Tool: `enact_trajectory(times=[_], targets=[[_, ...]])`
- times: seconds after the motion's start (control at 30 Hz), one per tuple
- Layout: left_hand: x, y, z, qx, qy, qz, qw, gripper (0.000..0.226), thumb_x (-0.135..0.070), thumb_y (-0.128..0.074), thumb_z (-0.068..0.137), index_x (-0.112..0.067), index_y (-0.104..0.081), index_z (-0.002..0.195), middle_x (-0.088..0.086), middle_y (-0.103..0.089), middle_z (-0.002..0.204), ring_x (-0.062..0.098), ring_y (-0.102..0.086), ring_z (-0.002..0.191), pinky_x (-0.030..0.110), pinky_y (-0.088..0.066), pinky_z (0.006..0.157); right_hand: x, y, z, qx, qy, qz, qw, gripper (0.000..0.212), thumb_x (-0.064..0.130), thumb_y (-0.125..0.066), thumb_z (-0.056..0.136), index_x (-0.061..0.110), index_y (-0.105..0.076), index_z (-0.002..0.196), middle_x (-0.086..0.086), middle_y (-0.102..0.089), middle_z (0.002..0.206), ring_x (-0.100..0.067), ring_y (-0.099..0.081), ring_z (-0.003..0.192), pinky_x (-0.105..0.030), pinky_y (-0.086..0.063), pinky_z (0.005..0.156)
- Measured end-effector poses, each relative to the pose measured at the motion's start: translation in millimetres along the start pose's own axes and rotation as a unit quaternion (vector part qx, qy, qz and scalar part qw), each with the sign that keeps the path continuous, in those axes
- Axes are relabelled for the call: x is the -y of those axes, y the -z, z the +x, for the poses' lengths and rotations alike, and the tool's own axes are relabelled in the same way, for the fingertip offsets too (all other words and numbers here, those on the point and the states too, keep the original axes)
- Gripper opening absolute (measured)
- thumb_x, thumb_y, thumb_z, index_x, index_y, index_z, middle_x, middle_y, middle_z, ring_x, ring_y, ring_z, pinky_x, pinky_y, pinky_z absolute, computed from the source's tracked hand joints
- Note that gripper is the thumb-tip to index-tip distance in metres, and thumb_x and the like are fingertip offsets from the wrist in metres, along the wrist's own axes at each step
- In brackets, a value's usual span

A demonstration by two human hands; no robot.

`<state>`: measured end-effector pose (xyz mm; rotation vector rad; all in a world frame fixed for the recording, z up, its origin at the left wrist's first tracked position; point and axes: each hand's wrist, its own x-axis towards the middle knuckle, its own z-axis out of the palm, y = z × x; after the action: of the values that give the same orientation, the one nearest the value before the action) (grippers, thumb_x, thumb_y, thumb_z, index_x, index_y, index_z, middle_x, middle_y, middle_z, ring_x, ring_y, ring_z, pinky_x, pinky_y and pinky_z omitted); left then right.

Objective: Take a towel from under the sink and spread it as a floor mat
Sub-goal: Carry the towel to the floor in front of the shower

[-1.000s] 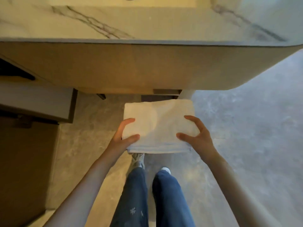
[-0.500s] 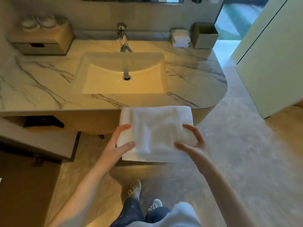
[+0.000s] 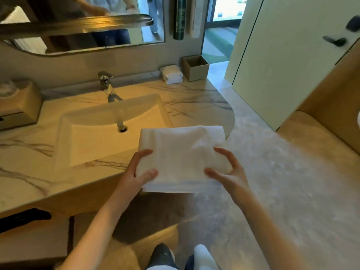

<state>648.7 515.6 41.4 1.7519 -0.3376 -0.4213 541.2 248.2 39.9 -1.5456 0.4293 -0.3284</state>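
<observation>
A folded white towel [image 3: 181,152] is held flat in the air at counter height, in front of the sink [image 3: 109,131]. My left hand [image 3: 136,172] grips its near left corner, thumb on top and fingers underneath. My right hand [image 3: 229,172] grips the near right corner the same way, bunching the cloth a little. The towel is still folded into a thick rectangle. Below it lies the grey stone floor [image 3: 272,182].
The marble counter [image 3: 29,162] with a tap [image 3: 106,84] stands to the left. At its back right sit small folded towels [image 3: 172,74] and a box [image 3: 195,68]. A door [image 3: 292,55] stands at the right. My feet [image 3: 183,256] are at the bottom edge.
I have risen from under the counter: the view went from the vanity's underside to the sink top. Both hands lifted the folded towel up and slightly right, keeping the same hold.
</observation>
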Motion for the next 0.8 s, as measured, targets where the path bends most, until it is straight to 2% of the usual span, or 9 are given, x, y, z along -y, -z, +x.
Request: enact_trajectory(times=[0.07, 0.13, 0.2, 0.3, 0.4, 0.53, 0.6, 0.7, 0.8], targets=[[-3, -3, 12, 0.016, -0.003, 0.004, 1.0, 0.061, -0.044, -0.068, 0.078, -0.048, -0.042, 0.133, -0.033, -0.047, 0.118, -0.003, -0.052, 0.104, 0.023, -0.045, 0.075, 5, 3, -3, -0.024, 0.007, -0.006, 1.0, 0.06, 0.011, -0.088, 0.065, 0.036, -0.065, 0.115, 0.014, -0.068, 0.11, -0.009, -0.067, 0.099, -0.023, -0.056, 0.076], [-8, -13, 25, 0.038, -0.014, 0.015, 0.999, 0.061, -0.043, -0.068, 0.076, -0.048, -0.042, 0.132, -0.024, -0.043, 0.124, 0.006, -0.05, 0.107, 0.026, -0.047, 0.077, 8, 11, -8, -0.067, 0.012, -0.019, 0.997, 0.06, 0.013, -0.089, 0.064, 0.038, -0.065, 0.113, 0.017, -0.067, 0.111, -0.004, -0.065, 0.1, -0.021, -0.055, 0.078], [-17, -29, 39, 0.067, -0.031, 0.018, 0.997, 0.061, -0.041, -0.071, 0.076, -0.047, -0.043, 0.13, -0.022, -0.041, 0.126, 0.005, -0.048, 0.108, 0.025, -0.049, 0.077, 9, 25, -16, -0.114, 0.015, -0.02, 0.993, 0.06, 0.011, -0.089, 0.064, 0.038, -0.065, 0.113, 0.016, -0.066, 0.113, -0.004, -0.064, 0.101, -0.021, -0.055, 0.079], [-30, -65, 60, 0.14, -0.047, 0.002, 0.989, 0.057, -0.037, -0.076, 0.077, -0.047, -0.049, 0.126, -0.03, -0.041, 0.124, -0.001, -0.05, 0.105, 0.016, -0.052, 0.069, 10, 56, -35, -0.185, 0.018, -0.014, 0.983, 0.061, 0.007, -0.088, 0.065, 0.037, -0.065, 0.113, 0.017, -0.066, 0.11, -0.003, -0.065, 0.099, -0.017, -0.054, 0.074], [-44, -115, 77, 0.228, -0.023, -0.049, 0.972, 0.056, -0.037, -0.075, 0.072, -0.044, -0.054, 0.123, -0.024, -0.049, 0.119, 0.008, -0.058, 0.096, 0.02, -0.056, 0.064, 11, 94, -60, -0.256, 0.021, -0.017, 0.966, 0.062, 0.006, -0.087, 0.065, 0.034, -0.064, 0.115, 0.012, -0.067, 0.113, -0.007, -0.066, 0.101, -0.02, -0.055, 0.078], [-61, -193, 88, 0.336, -0.021, -0.057, 0.94, 0.058, -0.027, -0.08, 0.072, -0.038, -0.057, 0.123, -0.024, -0.062, 0.106, 0.008, -0.066, 0.09, 0.028, -0.059, 0.067, 10, 147, -95, -0.345, 0.016, -0.043, 0.938, 0.061, 0.003, -0.086, 0.067, 0.029, -0.062, 0.117, 0.011, -0.067, 0.112, -0.004, -0.065, 0.099, -0.012, -0.049, 0.078], [-68, -233, 91, 0.373, -0.023, -0.047, 0.926, 0.056, -0.025, -0.077, 0.071, -0.037, -0.058, 0.122, -0.017, -0.066, 0.103, 0.012, -0.069, 0.088, 0.029, -0.059, 0.069, 6, 174, -109, -0.386, 0.012, -0.049, 0.921, 0.061, 0.003, -0.086, 0.067, 0.028, -0.062, 0.117, 0.009, -0.067, 0.113, -0.003, -0.064, 0.101, -0.015, -0.05, 0.082], [-80, -296, 95, 0.416, -0.028, -0.03, 0.908, 0.054, -0.025, -0.074, 0.071, -0.04, -0.058, 0.12, -0.004, -0.07, 0.097, 0.013, -0.069, 0.08, 0.023, -0.055, 0.064, -3, 217, -126, -0.435, 0.003, -0.05, 0.899, 0.06, 0.005, -0.086, 0.067, 0.029, -0.062, 0.117, 0.01, -0.065, 0.117, -0.005, -0.061, 0.109, -0.02, -0.049, 0.091], [-92, -368, 97, 0.452, -0.039, -0.016, 0.891, 0.053, -0.018, -0.077, 0.075, -0.041, -0.058, 0.119, -0.007, -0.072, 0.086, 0.008, -0.068, 0.07, 0.018, -0.051, 0.056, -11, 268, -136, -0.484, 0.002, -0.043, 0.874, 0.059, 0.008, -0.087, 0.067, 0.031, -0.063, 0.115, 0.016, -0.064, 0.117, -0.004, -0.059, 0.112, -0.021, -0.048, 0.094]])
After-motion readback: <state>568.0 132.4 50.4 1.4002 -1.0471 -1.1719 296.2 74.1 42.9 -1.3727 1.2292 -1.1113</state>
